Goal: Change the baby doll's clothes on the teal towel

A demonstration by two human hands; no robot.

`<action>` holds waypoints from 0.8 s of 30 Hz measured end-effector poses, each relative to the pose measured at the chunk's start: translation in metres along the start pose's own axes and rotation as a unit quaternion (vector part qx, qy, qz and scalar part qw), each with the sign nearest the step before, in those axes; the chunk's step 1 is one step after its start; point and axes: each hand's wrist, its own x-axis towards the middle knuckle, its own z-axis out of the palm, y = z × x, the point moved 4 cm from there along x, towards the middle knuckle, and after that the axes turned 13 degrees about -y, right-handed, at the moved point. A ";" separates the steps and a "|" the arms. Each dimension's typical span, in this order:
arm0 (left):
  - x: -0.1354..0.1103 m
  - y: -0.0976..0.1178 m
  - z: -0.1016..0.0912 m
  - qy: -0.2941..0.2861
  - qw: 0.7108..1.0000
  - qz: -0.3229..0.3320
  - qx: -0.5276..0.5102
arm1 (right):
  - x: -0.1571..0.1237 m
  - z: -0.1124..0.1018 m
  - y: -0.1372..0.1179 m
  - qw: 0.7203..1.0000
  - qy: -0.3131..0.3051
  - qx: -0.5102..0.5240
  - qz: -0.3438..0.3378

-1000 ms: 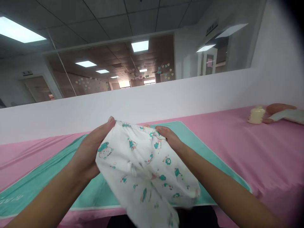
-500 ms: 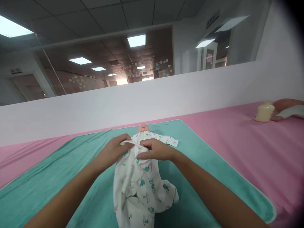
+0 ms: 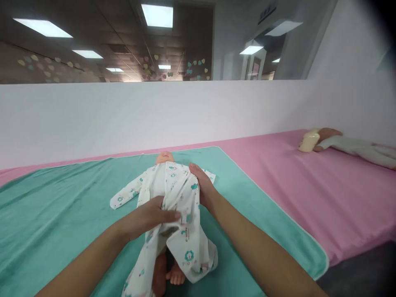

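A baby doll lies on its back, its head [image 3: 165, 157] at the far end, in a white baby romper [image 3: 182, 185] with green and pink prints. The romper's front panel lies over the torso, and its lower part hangs loose. A bare foot [image 3: 176, 275] shows between the spread legs of the cloth. My left hand [image 3: 153, 218] is closed on the front panel at the waist, thumb on top and fingers partly hidden by cloth. My right hand [image 3: 202, 183] rests along the chest's right side, fingers extended against the fabric.
A teal blanket [image 3: 77, 206] lies under the doll on a pink-covered surface [image 3: 272, 165]. At the far right are a cream bottle [image 3: 309, 141] and another doll [image 3: 355, 146] in pale clothing. A white wall [image 3: 139, 115] with a window stands behind.
My right hand has left the bunched cloth near the chest and moved to the doll's side. My left hand has moved lower. The panel is spread flatter; a sleeve and foot now show.
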 end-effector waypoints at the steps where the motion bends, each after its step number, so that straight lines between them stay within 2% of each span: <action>1: 0.002 0.003 -0.005 0.034 0.999 0.030 -0.028 | 0.001 -0.002 0.001 1.000 -0.007 -0.006 0.002; 2: 0.003 0.007 -0.011 0.077 0.993 0.064 -0.063 | 0.001 -0.002 0.003 0.999 -0.026 -0.016 0.017; 4: 0.005 0.016 -0.020 0.144 0.975 0.116 -0.124 | -0.003 0.004 0.012 0.990 -0.102 -0.042 0.092; 6: 0.007 0.024 -0.023 0.154 0.969 0.122 -0.152 | -0.012 0.015 0.025 0.956 -0.198 -0.072 0.201; 8: 0.006 0.024 -0.021 0.125 0.973 0.101 -0.167 | -0.022 0.024 0.034 0.923 -0.258 -0.093 0.271; 9: 0.004 0.021 -0.021 0.108 0.975 0.088 -0.172 | -0.024 0.025 0.035 0.923 -0.257 -0.097 0.271; 11: -0.001 0.011 -0.023 0.075 0.981 0.073 -0.162 | -0.022 0.022 0.033 0.949 -0.210 -0.092 0.215; 13: -0.005 0.000 -0.026 0.032 0.993 0.043 -0.102 | -0.017 0.015 0.031 0.972 -0.160 -0.072 0.155; 15: -0.008 -0.011 -0.028 -0.026 0.999 -0.007 -0.027 | -0.014 0.011 0.036 0.978 -0.146 -0.048 0.141; 17: -0.009 -0.018 -0.031 -0.049 0.998 -0.026 -0.001 | -0.014 0.012 0.042 0.978 -0.144 -0.022 0.151; 20: -0.009 -0.020 -0.042 0.025 0.994 0.071 -0.083 | -0.018 0.020 0.050 0.973 -0.137 -0.023 0.183; 22: -0.009 -0.022 -0.048 0.071 0.979 0.130 -0.142 | -0.024 0.031 0.055 0.953 -0.180 -0.051 0.239; 24: -0.009 -0.026 -0.050 0.082 0.972 0.143 -0.167 | -0.032 0.041 0.059 0.917 -0.247 -0.086 0.301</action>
